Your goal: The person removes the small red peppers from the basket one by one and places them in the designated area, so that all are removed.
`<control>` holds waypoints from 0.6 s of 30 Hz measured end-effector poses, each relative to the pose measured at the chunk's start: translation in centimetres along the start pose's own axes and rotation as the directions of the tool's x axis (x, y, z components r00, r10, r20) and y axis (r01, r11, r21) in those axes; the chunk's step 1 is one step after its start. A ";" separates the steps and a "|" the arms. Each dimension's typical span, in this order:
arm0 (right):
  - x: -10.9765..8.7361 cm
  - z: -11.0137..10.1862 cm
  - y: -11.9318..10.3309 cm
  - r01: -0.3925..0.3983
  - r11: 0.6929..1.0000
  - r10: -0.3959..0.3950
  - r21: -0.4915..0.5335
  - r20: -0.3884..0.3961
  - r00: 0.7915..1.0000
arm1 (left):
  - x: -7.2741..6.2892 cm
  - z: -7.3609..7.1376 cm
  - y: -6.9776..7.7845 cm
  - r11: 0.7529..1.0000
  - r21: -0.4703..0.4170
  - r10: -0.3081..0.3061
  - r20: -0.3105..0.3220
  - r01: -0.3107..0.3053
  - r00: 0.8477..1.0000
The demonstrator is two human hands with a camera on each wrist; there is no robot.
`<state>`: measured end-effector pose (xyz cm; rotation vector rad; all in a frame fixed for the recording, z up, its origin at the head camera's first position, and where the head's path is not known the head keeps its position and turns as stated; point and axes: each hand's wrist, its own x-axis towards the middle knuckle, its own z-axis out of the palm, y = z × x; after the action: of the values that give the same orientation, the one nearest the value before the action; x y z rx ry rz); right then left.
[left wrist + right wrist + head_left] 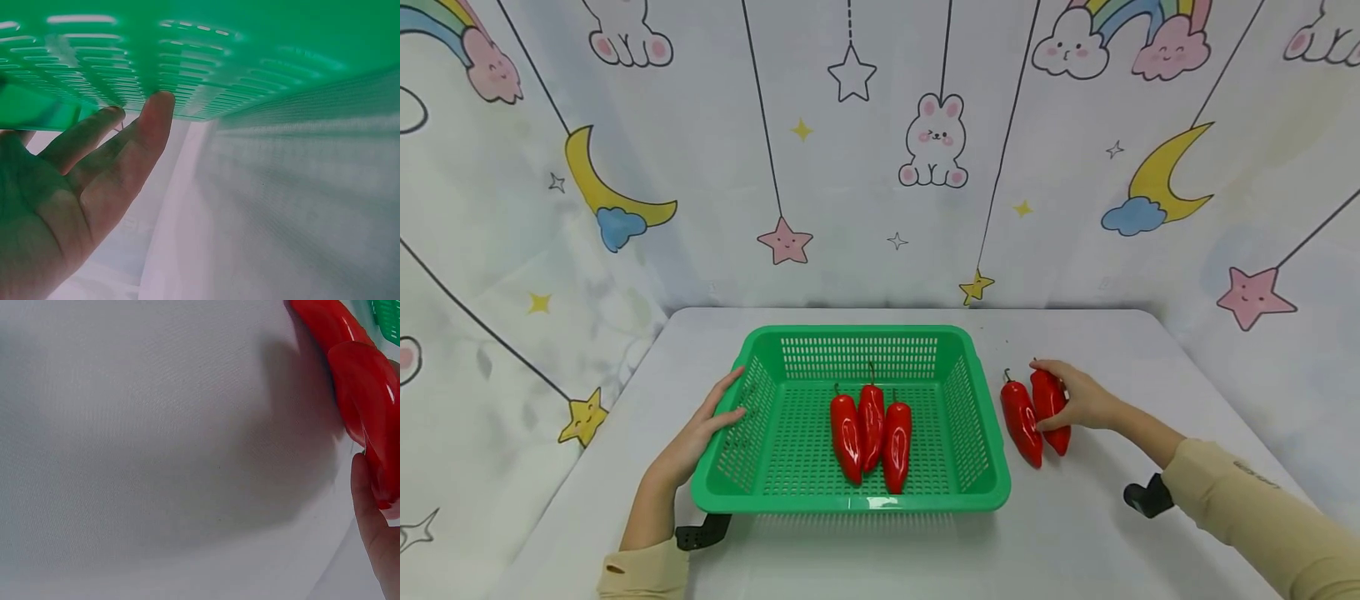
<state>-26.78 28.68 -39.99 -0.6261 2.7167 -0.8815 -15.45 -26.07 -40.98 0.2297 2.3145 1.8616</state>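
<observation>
Head: right hand (1084, 400) grips 1 red pepper (1047, 396) outside green basket (850, 503)

the raised right wall of the green basket (775, 503) and a loose red pepper (1022, 423) stand between the right hand (1081, 402) and the basket's inside; left of three peppers (871, 423) there, the floor lies free.
</observation>
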 end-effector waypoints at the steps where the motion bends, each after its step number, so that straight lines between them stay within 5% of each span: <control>1: 0.0 0.1 0.0 -0.001 1.000 0.001 -0.001 0.002 1.000 | 0.0 0.0 0.0 1.000 0.001 0.002 -0.001 -0.002 1.000; 18: -0.1 1.0 1.4 -0.027 1.000 0.027 0.001 0.020 0.999 | 0.0 0.1 0.0 1.000 0.013 -0.007 -0.009 0.007 1.000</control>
<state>-26.82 29.22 -41.63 -0.5938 2.7004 -0.8660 -15.43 -26.04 -41.04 0.2149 2.3306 1.8482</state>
